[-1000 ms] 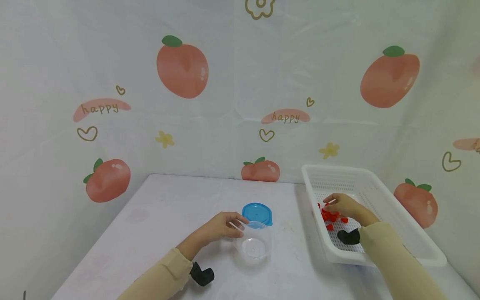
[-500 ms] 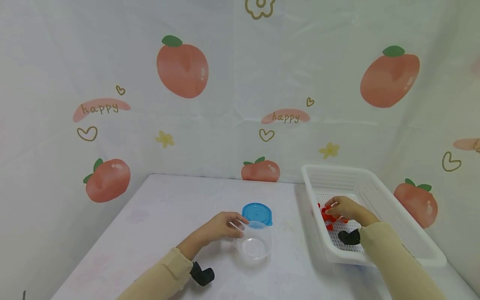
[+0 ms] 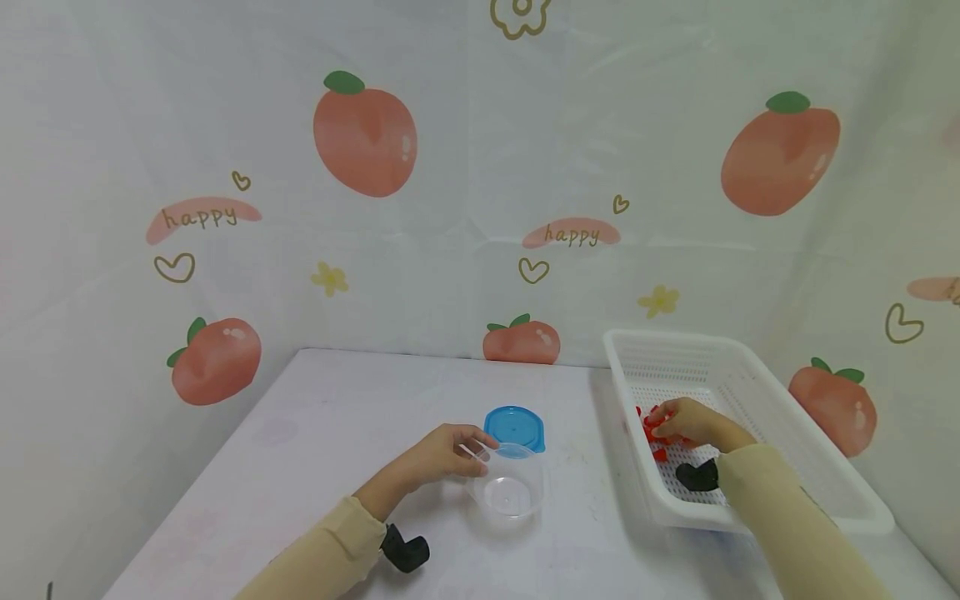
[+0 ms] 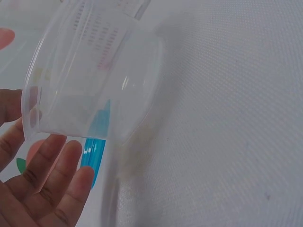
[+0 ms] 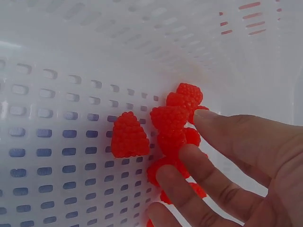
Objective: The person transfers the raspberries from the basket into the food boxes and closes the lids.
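My left hand [image 3: 450, 452] holds the rim of a clear plastic container [image 3: 513, 496] standing upright on the table. In the left wrist view, a finger shows through the container's [image 4: 94, 71] wall, while other fingers spread beside it. My right hand [image 3: 692, 422] reaches down into a white perforated basket [image 3: 813, 467]. Several red raspberries [image 5: 170, 118] lie heaped below its fingers, and one raspberry [image 5: 129, 137] sits apart on the basket floor. The right thumb and forefinger [image 5: 206, 165] are apart, at the heap; whether they press on a berry is unclear.
A blue lid [image 3: 513, 427] lies on the white table [image 3: 360, 400] just behind the container. The basket's raised walls surround the right hand. A patterned curtain [image 3: 450, 167] hangs behind the table. Black wrist mounts [image 3: 405, 550] sit below the sleeves.
My right hand has sunk slightly lower into the basket, its fingers now among the raspberries. My left hand, the container and the lid have kept their places.
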Tool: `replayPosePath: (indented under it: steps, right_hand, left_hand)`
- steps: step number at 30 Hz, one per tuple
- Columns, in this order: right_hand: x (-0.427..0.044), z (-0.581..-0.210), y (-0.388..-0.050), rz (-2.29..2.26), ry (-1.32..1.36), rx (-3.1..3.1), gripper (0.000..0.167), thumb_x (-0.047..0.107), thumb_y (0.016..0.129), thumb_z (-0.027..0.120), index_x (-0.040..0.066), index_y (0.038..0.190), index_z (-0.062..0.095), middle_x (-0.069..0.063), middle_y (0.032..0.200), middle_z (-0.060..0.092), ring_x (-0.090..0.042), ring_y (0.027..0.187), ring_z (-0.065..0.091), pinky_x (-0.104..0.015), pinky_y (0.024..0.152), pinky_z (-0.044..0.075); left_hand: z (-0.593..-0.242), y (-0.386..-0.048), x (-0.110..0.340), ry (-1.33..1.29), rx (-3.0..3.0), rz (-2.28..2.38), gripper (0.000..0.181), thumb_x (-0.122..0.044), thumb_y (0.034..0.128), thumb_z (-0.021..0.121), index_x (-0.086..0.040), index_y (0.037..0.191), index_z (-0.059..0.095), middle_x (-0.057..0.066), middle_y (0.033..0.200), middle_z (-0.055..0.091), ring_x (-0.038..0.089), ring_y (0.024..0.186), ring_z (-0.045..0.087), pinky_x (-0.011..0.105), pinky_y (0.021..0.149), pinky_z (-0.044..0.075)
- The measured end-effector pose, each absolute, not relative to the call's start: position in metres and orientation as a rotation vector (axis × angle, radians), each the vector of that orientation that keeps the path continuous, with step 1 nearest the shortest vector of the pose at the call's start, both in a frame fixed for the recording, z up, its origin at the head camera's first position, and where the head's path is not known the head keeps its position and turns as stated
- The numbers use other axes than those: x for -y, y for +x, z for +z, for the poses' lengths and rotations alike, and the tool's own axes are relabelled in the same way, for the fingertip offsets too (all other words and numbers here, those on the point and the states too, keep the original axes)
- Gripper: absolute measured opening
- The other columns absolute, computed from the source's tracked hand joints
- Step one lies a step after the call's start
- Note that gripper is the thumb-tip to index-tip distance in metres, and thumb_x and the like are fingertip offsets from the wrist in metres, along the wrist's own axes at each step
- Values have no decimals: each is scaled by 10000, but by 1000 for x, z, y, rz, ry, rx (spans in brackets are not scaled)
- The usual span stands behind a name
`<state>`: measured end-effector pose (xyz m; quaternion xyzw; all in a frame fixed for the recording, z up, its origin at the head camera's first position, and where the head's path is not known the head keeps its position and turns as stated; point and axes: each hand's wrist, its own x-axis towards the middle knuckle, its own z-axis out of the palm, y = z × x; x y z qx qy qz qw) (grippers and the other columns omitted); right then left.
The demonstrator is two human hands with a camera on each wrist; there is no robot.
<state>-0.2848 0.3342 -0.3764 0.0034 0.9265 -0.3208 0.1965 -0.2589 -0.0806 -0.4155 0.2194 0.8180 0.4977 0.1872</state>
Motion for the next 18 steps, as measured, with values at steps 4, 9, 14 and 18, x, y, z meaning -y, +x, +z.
replayPosePath:
  steps: [4, 9, 14, 18]
  right_hand:
    - [-333, -378, -284, -873, 19, -2595, 258, 111, 859, 654, -30, 1074, 637, -9, 776, 592, -148, 738, 527, -306, 643, 491]
    - [-331, -377, -282, -849, -4, -2567, 292, 125, 863, 661, -41, 1102, 630, -41, 859, 626, -151, 771, 567, -358, 699, 527]
    - [-329, -376, -281, -844, 19, -2545, 267, 125, 870, 650, -31, 1085, 626, -82, 919, 613, -173, 803, 578, -364, 726, 538]
    - [-328, -377, -281, -857, 50, -2510, 250, 135, 864, 655, -6, 1067, 620, -96, 928, 601, -190, 810, 588, -367, 738, 546]
  left_hand:
    - [-415, -259, 81, 622, -2292, 1414, 309, -123, 835, 741, -116, 1138, 679, 100, 1065, 664, 175, 900, 644, 311, 746, 563]
    - [-415, -258, 81, 638, -2285, 1428, 312, -111, 828, 742, -101, 1134, 682, 117, 1058, 665, 171, 889, 647, 302, 739, 561]
    - [-414, -258, 81, 638, -2290, 1424, 312, -116, 829, 742, -103, 1134, 681, 120, 1066, 665, 173, 896, 645, 306, 745, 561]
    - [-414, -258, 80, 632, -2290, 1424, 310, -112, 831, 739, -106, 1135, 680, 112, 1064, 665, 174, 898, 644, 308, 745, 562]
